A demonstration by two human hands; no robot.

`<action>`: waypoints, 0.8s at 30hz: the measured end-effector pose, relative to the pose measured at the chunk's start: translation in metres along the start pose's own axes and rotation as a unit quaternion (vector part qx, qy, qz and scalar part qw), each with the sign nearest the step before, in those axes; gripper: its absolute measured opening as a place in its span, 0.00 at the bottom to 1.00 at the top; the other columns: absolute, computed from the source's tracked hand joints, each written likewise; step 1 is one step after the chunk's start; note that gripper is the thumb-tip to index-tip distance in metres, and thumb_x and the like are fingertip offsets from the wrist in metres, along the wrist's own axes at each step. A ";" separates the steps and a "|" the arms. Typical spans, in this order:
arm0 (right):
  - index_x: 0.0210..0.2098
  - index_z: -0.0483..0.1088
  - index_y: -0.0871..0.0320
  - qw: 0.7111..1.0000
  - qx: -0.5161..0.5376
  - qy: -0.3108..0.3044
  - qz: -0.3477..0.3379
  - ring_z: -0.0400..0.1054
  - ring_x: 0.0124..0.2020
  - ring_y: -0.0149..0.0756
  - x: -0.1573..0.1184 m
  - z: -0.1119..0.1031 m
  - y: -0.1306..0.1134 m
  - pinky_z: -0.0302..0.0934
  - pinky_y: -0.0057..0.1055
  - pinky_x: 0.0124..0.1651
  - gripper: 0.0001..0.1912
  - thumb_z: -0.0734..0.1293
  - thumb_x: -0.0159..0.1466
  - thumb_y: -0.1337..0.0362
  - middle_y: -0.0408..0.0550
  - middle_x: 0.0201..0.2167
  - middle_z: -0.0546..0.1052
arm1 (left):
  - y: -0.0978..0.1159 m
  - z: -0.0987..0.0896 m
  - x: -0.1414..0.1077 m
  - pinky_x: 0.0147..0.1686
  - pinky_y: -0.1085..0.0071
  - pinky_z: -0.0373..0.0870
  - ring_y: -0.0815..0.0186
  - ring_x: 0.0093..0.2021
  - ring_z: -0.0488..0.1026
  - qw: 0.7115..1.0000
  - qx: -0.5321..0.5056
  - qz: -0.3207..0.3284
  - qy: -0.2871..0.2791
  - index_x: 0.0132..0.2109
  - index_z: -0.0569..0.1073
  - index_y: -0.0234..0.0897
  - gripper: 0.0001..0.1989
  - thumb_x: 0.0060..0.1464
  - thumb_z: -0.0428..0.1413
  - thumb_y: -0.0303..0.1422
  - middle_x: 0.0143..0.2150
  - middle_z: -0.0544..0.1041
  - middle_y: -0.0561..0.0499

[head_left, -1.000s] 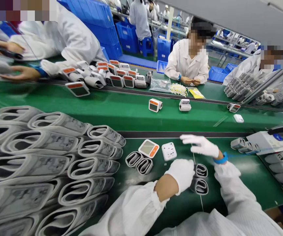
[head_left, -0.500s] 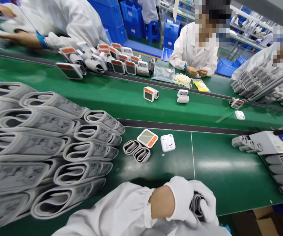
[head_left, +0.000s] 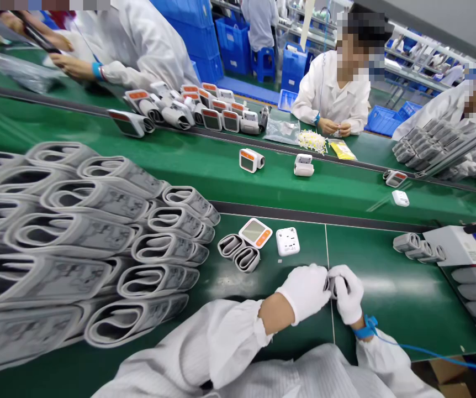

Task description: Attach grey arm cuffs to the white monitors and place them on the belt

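**Left hand (head_left: 306, 293) and right hand (head_left: 348, 293) have moved forward from close against the body, a grey rolled cuff (head_left: 333, 286) between them**

Largest is the dark green tabletop (head_left: 391, 320), crossed by a thin pale line that passes where the hands meet; on its left side lies a heap of rolled cuffs (head_left: 76, 276), grey and printed, packed in rows with open ends facing out; at the far right stands a white box (head_left: 449, 246).

Next in size come the hands, both in white gloves; the left one shows its back, fingers bent over the near-left side of the roll, though how tightly I cannot tell; the right one is curled, thumb and fingers closed about the other side; a blue wrist strap (head_left: 365, 327) circles the right wrist.

Ahead and to the left sit a pair of rolls (head_left: 247, 259), touching a monitor with orange buttons (head_left: 255, 232); just right of that lies a small white unit (head_left: 287, 241), apart from it.

Smallest to the eye is the held roll, mostly hidden by gloves, possibly more than one; it looks light, soft and springy, unlikely to slip or break; a gentle grip around its outer wall should suit, since hard squeezing could flatten or loosen the coil.
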State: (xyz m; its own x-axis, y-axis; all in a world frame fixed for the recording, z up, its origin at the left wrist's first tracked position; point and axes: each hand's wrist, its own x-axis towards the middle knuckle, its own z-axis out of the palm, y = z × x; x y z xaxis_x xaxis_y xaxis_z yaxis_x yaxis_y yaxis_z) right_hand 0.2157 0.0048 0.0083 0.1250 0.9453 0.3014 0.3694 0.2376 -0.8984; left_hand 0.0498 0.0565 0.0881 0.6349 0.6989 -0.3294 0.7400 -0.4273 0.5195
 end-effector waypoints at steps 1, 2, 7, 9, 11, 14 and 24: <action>0.30 0.78 0.58 0.999 0.024 0.006 0.029 0.71 0.31 0.37 0.013 0.001 0.002 0.64 0.33 0.37 0.10 0.67 0.66 0.63 0.48 0.29 0.78 | 0.000 0.000 0.004 0.44 0.53 0.78 0.44 0.47 0.81 1.000 0.001 -0.007 0.008 0.51 0.76 0.29 0.17 0.62 0.53 0.36 0.46 0.80 0.34; 0.26 0.77 0.59 0.997 0.049 0.017 0.060 0.70 0.29 0.36 0.027 0.001 0.005 0.63 0.32 0.35 0.12 0.68 0.65 0.63 0.47 0.26 0.77 | -0.001 0.001 0.008 0.44 0.53 0.78 0.44 0.47 0.81 1.000 0.003 -0.013 0.015 0.51 0.76 0.28 0.16 0.64 0.51 0.34 0.46 0.80 0.33; 0.20 0.68 0.57 0.969 0.160 0.127 0.141 0.67 0.23 0.32 0.110 -0.027 0.032 0.64 0.30 0.30 0.19 0.66 0.65 0.56 0.43 0.20 0.72 | -0.004 0.003 0.012 0.45 0.56 0.76 0.47 0.48 0.81 0.999 0.009 -0.017 0.041 0.48 0.77 0.30 0.15 0.68 0.47 0.32 0.45 0.80 0.35; 0.21 0.64 0.55 0.948 0.208 0.168 0.172 0.65 0.19 0.31 0.131 -0.044 0.045 0.64 0.30 0.26 0.21 0.64 0.66 0.50 0.39 0.17 0.68 | -0.004 0.001 0.008 0.44 0.58 0.76 0.49 0.46 0.80 0.999 0.002 -0.005 0.035 0.46 0.76 0.33 0.14 0.67 0.52 0.38 0.44 0.80 0.39; 0.24 0.63 0.55 0.929 0.245 0.195 0.196 0.67 0.19 0.32 0.138 -0.056 0.056 0.66 0.31 0.26 0.22 0.63 0.65 0.46 0.38 0.18 0.68 | -0.004 -0.006 0.005 0.43 0.60 0.76 0.52 0.46 0.79 0.999 -0.013 0.017 0.034 0.48 0.75 0.34 0.18 0.65 0.55 0.45 0.45 0.80 0.42; 0.28 0.66 0.55 0.912 0.277 0.214 0.213 0.73 0.23 0.35 0.130 -0.057 0.067 0.71 0.35 0.30 0.23 0.62 0.65 0.41 0.41 0.21 0.73 | -0.010 -0.026 0.007 0.49 0.63 0.74 0.55 0.52 0.76 0.994 0.007 0.019 0.103 0.55 0.72 0.36 0.21 0.65 0.55 0.47 0.53 0.77 0.43; 0.55 0.73 0.57 0.948 0.237 0.128 0.169 0.80 0.44 0.41 0.120 -0.054 0.065 0.74 0.38 0.48 0.37 0.60 0.65 0.33 0.55 0.49 0.81 | -0.063 -0.026 0.045 0.55 0.44 0.65 0.41 0.53 0.73 0.972 0.116 -0.162 0.129 0.66 0.65 0.30 0.33 0.53 0.59 0.27 0.52 0.75 0.29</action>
State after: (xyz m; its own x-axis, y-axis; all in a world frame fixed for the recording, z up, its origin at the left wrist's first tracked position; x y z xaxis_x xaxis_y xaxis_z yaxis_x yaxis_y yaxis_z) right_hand 0.3044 0.1218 0.0031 0.4050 0.9142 -0.0166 -0.1789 0.0615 -0.9819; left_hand 0.0263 0.1300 0.0614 0.3065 0.9257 -0.2218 0.9405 -0.2585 0.2206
